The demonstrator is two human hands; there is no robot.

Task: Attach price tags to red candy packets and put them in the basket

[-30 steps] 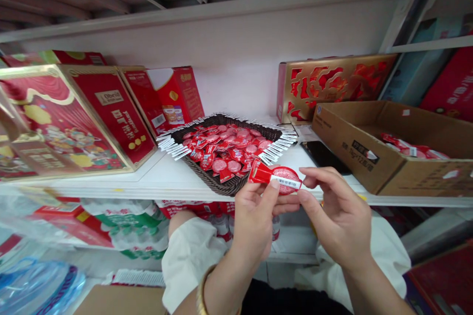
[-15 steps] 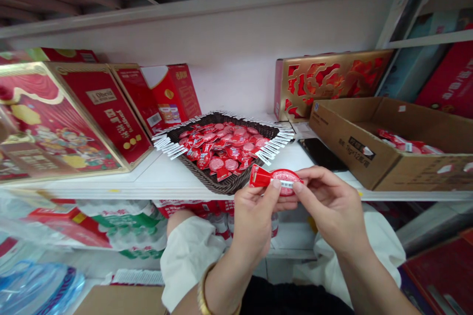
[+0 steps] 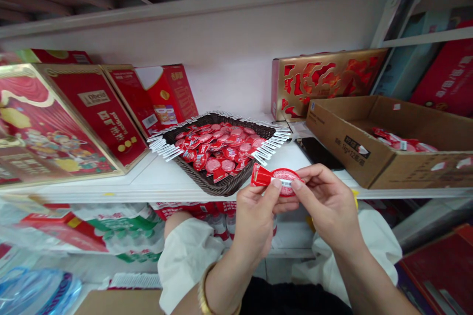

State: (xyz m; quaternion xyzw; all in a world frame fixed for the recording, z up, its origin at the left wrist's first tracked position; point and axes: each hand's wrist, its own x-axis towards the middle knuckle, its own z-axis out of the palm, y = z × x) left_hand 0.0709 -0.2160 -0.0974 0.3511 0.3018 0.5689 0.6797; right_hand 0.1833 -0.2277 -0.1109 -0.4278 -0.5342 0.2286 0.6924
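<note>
Head view, lower centre of frame: the left hand (image 3: 254,224) and right hand (image 3: 330,205) are closed, each pinching a red sachet (image 3: 278,180) with a barcode label between fingers and thumb, just below a white shelf (image 3: 155,183), beside a wicker basket (image 3: 218,186) of similar sachets (image 3: 218,153); cardboard carton (image 3: 349,162) at right

One left hand (image 3: 254,221), one right hand (image 3: 327,204), one red packet (image 3: 277,180)
Centre: one wicker basket (image 3: 207,184); right: one cardboard carton (image 3: 343,155).
</note>
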